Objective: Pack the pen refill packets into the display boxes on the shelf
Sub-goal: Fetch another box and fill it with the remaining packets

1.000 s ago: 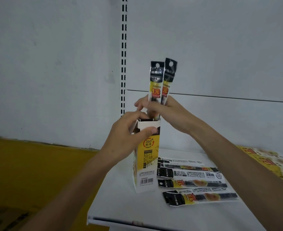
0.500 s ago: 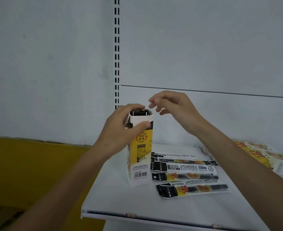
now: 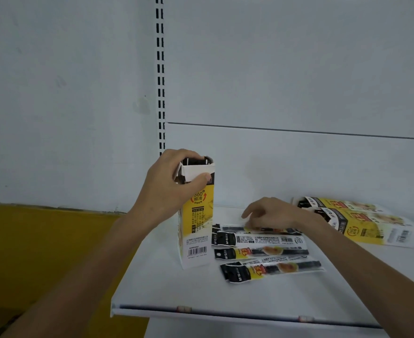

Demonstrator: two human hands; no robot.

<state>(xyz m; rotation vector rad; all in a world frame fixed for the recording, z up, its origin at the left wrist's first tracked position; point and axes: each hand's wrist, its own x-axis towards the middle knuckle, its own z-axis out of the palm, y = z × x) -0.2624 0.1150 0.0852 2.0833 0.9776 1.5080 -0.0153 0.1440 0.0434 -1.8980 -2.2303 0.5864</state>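
The upright display box (image 3: pixel 197 215) reads "360°" above "顺滑", and the nearest refill packet (image 3: pixel 271 269) bears "M&G"

Left grip (image 3: pixel 169 189) holds the upright display box (image 3: pixel 197 223) near its open top on the shelf (image 3: pixel 225 296), right grip (image 3: pixel 274 213), blurred, reaches down at loose refill packets (image 3: pixel 262 252) just right of the box, two flat boxes (image 3: pixel 362 223) further right.

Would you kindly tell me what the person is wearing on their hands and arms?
Nothing visible: the left hand and right hand are bare, with no gloves or watch, and both forearms are uncovered, with no sleeve in view.
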